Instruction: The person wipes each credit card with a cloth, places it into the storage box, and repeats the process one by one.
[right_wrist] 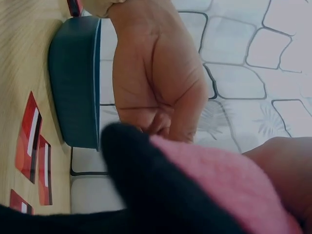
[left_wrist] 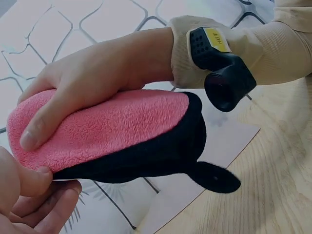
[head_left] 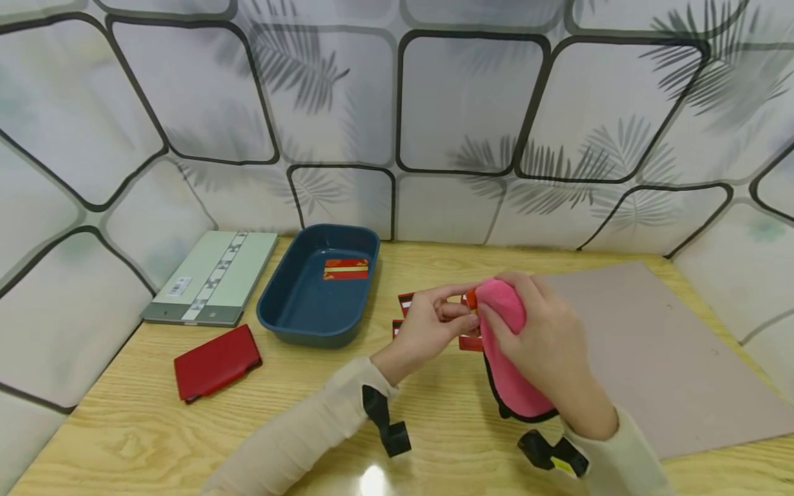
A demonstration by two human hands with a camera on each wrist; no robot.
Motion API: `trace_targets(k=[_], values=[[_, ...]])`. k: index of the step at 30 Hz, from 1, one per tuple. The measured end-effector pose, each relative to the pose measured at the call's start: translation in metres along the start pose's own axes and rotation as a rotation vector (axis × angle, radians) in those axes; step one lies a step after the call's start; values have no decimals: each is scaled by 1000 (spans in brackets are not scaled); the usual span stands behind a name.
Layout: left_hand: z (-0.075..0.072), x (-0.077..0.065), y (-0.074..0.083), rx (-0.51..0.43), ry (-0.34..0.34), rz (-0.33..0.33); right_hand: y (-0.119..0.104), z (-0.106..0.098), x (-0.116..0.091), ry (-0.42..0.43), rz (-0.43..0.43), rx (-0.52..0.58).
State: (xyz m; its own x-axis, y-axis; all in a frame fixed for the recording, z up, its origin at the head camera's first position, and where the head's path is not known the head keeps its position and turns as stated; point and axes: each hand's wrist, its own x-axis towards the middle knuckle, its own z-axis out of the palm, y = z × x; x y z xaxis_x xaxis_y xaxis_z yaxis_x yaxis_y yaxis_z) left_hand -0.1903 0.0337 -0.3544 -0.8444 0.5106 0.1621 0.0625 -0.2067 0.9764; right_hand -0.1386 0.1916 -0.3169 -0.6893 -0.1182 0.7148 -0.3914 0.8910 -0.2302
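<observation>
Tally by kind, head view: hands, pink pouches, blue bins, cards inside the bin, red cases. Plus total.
Hands: 2 (left hand, right hand)
Pink pouch: 1
Blue bin: 1
Card inside the bin: 1
Red case: 1
Total: 6

From above and behind both hands, the head view faces forward and down, standing farthest off. The left wrist view looks closely from the left hand (head_left: 424, 327) across to the right hand (head_left: 555, 337); the right wrist view looks back, sideways-turned. All share the pink plush item (head_left: 510, 372) between the hands; head and right wrist share the blue basin (head_left: 304, 303) left of the left hand.
</observation>
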Motion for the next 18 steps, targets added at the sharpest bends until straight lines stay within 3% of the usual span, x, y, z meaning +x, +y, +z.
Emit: trace_targets(k=[11,18], values=[[0,-3,5,54,3,-20,25,-7,8,-50,47,-114],[0,-3,7,36,-8,-39,32,-9,10,1,50,-187]])
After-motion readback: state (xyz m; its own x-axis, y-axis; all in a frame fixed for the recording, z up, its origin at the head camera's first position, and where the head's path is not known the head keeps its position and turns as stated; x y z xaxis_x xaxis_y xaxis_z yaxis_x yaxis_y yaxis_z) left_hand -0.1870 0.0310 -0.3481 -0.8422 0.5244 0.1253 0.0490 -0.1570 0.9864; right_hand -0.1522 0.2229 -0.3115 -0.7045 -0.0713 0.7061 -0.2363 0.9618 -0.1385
